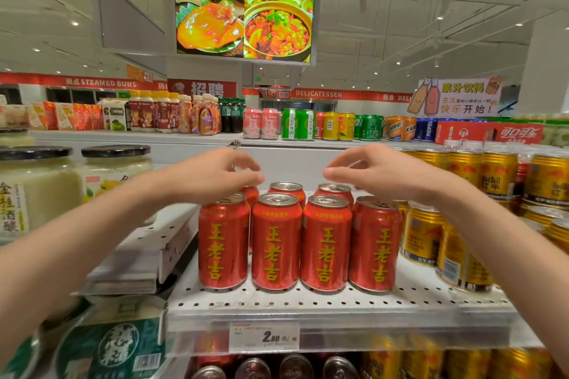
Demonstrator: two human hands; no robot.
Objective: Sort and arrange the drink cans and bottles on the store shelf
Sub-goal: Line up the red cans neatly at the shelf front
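Back row of red cans (pixel 286 189) is mostly hidden behind the front four, only the tops poke out. The far-left one sits under the left hand (pixel 215 174), so can't tell if the fingers touch it. Price tag (pixel 264 337) is too blurry to read beyond the big number. Cans on the lower shelf (pixel 295 366) get cut off by the bottom edge. Jars (pixel 34 191) at left are cropped too, and the gold cans (pixel 548 181) on the right run off frame.
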